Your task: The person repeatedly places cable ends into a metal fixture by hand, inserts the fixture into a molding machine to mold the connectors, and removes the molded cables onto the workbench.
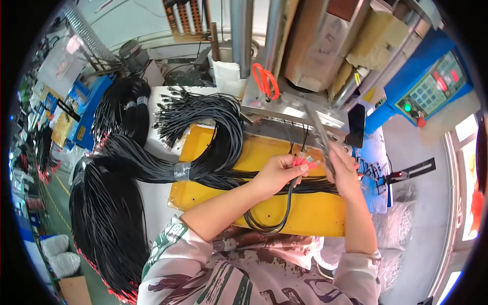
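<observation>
My left hand (279, 175) is closed on a black cable with red ends (303, 162), above the yellow board (315, 218). From that hand the cable hangs in a loop (277, 226) over the board. Just to the right, my right hand (344, 170) grips a long, thin grey metal tool (318, 127), its far end pointing up and away; its exact kind is blurred. Beneath both hands runs a thick bundle of black cables (223, 179), tied with clear wrap (182, 172) on the left.
A machine's metal bed (295, 104) stands behind the board, with red-orange scissor-like handles (265, 81) on it. A blue control box (432, 84) is at the right. More black cable bundles (107, 213) hang over the left table edge. A dark phone-like slab (356, 125) stands near the bed.
</observation>
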